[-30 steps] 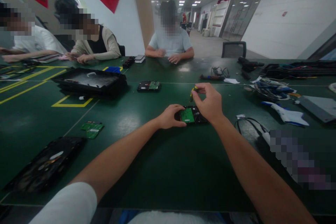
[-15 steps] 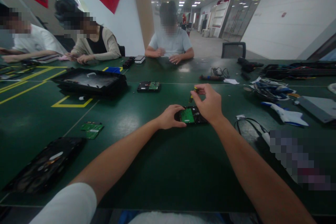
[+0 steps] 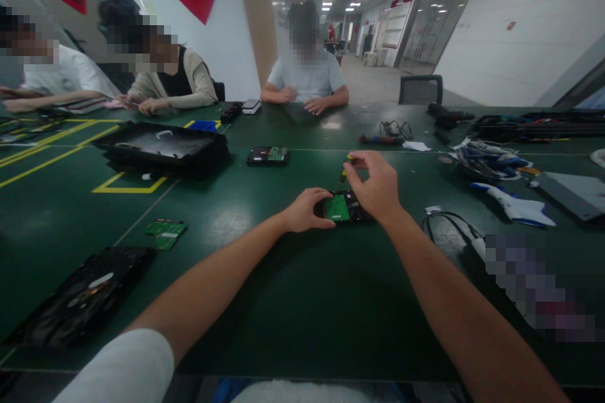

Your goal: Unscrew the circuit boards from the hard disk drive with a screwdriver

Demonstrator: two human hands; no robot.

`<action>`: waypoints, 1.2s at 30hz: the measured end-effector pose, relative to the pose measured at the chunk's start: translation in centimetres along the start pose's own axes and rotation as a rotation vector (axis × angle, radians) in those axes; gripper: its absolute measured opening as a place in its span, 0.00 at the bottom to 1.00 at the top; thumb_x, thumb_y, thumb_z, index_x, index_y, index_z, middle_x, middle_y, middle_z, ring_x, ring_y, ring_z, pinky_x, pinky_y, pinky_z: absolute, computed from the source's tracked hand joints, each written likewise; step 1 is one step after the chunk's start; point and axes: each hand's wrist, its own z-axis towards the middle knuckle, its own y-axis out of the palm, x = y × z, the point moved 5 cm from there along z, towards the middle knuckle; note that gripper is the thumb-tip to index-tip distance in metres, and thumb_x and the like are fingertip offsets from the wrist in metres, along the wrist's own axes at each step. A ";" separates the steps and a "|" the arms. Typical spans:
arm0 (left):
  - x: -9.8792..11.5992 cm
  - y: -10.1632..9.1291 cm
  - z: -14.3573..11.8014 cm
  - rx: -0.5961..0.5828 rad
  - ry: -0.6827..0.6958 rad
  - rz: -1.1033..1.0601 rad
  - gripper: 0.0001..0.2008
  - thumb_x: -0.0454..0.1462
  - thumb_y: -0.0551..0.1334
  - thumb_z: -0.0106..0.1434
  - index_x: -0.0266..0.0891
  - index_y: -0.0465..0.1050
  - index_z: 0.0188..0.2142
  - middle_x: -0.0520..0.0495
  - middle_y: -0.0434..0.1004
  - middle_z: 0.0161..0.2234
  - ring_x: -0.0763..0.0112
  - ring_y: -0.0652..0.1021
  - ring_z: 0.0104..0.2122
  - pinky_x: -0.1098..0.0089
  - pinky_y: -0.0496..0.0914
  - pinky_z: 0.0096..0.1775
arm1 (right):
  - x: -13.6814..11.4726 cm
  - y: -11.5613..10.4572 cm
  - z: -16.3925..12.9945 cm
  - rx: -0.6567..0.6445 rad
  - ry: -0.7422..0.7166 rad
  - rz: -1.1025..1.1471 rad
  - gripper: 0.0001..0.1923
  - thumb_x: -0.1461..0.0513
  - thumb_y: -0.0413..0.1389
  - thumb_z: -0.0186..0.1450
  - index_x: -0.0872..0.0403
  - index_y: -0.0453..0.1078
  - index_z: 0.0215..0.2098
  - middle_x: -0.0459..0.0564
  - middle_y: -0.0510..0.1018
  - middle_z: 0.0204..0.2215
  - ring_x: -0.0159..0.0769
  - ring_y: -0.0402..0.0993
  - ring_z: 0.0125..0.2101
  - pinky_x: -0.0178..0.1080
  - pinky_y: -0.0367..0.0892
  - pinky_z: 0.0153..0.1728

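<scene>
Dark green desk [image 3: 293, 302] fills your view. Near its middle your left hand [image 3: 305, 210] is clamped on the left end of a small black hard drive [image 3: 344, 208], green board facing up. Right above it, your right hand [image 3: 375, 186] pinches a yellow-handled screwdriver [image 3: 346, 170], tip down. Farther back lies another drive [image 3: 268, 155], and people sit along the far edge.

Dark green table [image 3: 283, 302] with yellow floor-style markings [image 3: 127, 187] at left. Landmark: hard drive [image 3: 344, 208], centre. Behind it, 1 second drive [image 3: 268, 155]. Left of it: black tray [image 3: 161, 146], loose circuit board [image 3: 165, 232], black panel [image 3: 80, 296]. Right: cables [image 3: 449, 221].
</scene>
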 end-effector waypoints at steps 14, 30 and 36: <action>0.3 -0.1 -0.1 0.006 0.010 0.007 0.44 0.58 0.73 0.53 0.41 0.68 0.64 0.36 0.67 0.64 0.46 0.66 0.65 0.48 0.62 0.66 | -0.3 -0.2 0.1 0.008 -0.018 -0.012 0.09 0.59 0.56 0.70 0.49 0.72 0.48 0.53 0.79 0.43 0.43 0.78 0.41 0.49 0.74 0.46; 0.2 -0.1 0.0 0.004 0.015 -0.003 0.45 0.58 0.72 0.53 0.39 0.68 0.65 0.35 0.67 0.64 0.46 0.66 0.64 0.49 0.62 0.65 | -0.4 -0.3 0.2 0.032 -0.056 -0.022 0.08 0.60 0.57 0.70 0.51 0.73 0.47 0.54 0.80 0.43 0.43 0.78 0.41 0.47 0.75 0.45; 0.1 0.0 0.0 -0.001 0.004 -0.001 0.45 0.58 0.72 0.53 0.41 0.67 0.65 0.36 0.66 0.65 0.46 0.66 0.65 0.48 0.61 0.65 | 0.1 -0.2 0.0 0.050 0.006 -0.013 0.07 0.58 0.59 0.69 0.51 0.72 0.45 0.52 0.81 0.41 0.43 0.79 0.38 0.47 0.75 0.42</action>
